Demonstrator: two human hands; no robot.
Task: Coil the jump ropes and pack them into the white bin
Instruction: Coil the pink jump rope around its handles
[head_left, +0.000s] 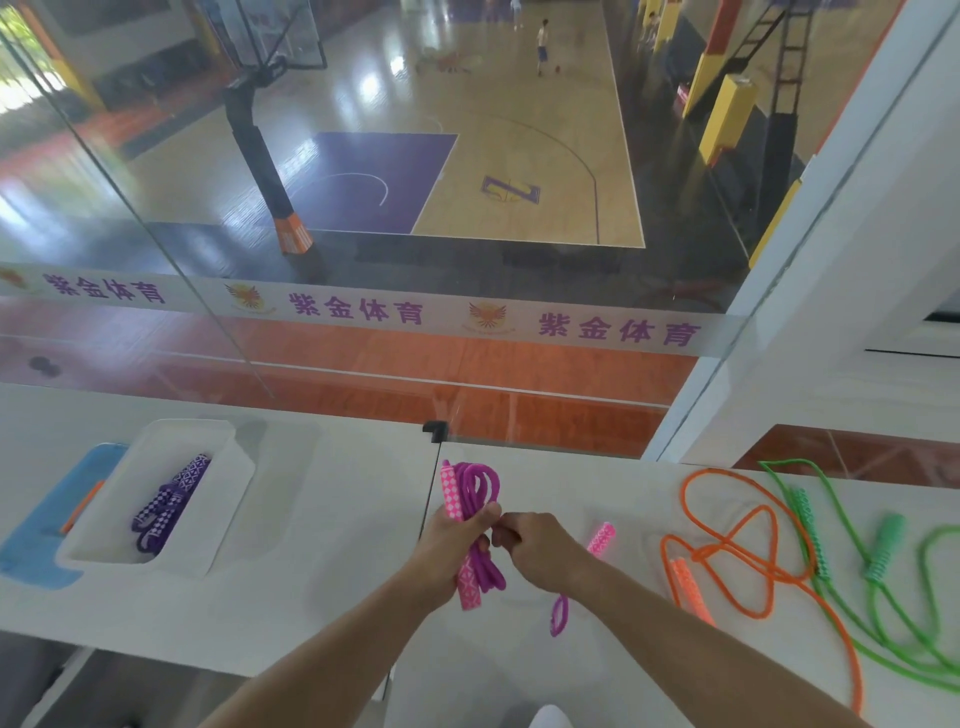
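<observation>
My left hand (454, 545) grips a bundle of magenta jump rope (480, 493) folded in loops together with one pink patterned handle. My right hand (535, 551) pinches the same rope right beside the bundle; the rope's free end loops down below my wrist and its second pink handle (601, 538) lies on the table behind my hand. The white bin (228, 499) sits at the left with a coiled purple rope (169, 504) inside. An orange rope (737, 551) and a green rope (883, 551) lie loose on the right.
The white table (337, 545) runs along a glass wall overlooking a basketball court. A blue lid or tray (41, 530) with an orange item lies under the bin's left side. A seam splits the tabletop just left of my hands.
</observation>
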